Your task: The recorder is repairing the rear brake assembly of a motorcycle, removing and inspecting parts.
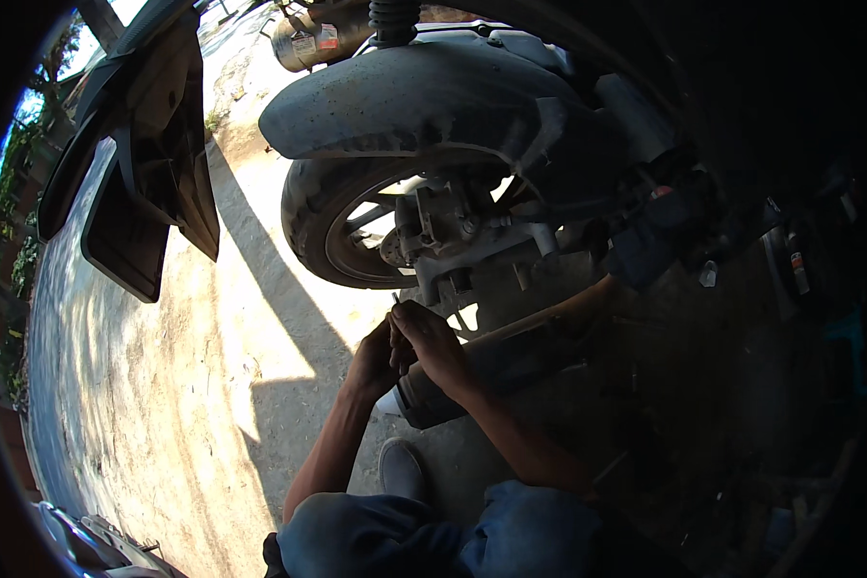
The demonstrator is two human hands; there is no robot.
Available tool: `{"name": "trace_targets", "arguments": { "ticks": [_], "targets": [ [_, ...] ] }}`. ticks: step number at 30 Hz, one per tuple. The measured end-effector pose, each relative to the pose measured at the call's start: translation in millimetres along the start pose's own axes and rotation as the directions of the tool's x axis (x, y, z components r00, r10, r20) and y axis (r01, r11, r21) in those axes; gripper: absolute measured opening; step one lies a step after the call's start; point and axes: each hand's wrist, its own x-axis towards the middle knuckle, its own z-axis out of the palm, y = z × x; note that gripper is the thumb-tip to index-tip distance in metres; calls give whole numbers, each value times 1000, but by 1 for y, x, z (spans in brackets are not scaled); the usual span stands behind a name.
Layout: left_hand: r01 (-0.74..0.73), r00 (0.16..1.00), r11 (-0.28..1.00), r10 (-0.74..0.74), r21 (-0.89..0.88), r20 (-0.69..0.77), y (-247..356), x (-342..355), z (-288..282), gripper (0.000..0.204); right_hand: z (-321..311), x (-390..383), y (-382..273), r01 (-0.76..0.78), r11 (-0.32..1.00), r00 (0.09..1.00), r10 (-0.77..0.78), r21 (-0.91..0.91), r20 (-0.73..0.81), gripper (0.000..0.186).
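Note:
Held together below the motorcycle's rear wheel (313, 231) are my two hands. My right hand (432, 349) is closed with thumb and fingertips on a small thin metal piece (396, 301). Behind it, my left hand (373, 364) is also closed round that piece, its fingertips partly hidden. Just above them hang the brake caliper (433, 217) and a bracket (482, 250) on the wheel's hub. A long exhaust muffler (467, 371) lies low behind and right of my hands, with a pale end at the left.
A dusty mudguard (376, 101) arches over the wheel. A dark body panel (144, 183) juts at upper left. A gas cylinder (303, 43) lies behind. Sunlit, shadow-striped concrete (144, 385) spreads left. My shoe (400, 467) and knees (323, 535) are below. Dark parts (645, 241) crowd the right.

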Motion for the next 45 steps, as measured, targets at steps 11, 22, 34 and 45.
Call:
{"name": "trace_targets", "arguments": {
  "ticks": [11,22,34,45],
  "targets": [
    [20,961,777,158,629,-226,49,6,92,36,-36,-55,-33,-216,944,951,145,251,273,16],
    [-25,928,755,262,655,-266,39,23,118,40,-33,-56,-33,-174,872,981,116,456,152,29],
    [-68,913,747,314,662,-260,36,27,110,34,-21,-65,-21,-461,782,873,315,419,372,35],
    [-3,934,824,204,567,-292,45,32,111,41,-25,-67,-21,227,399,946,-306,-888,105,19]
  ]
}}
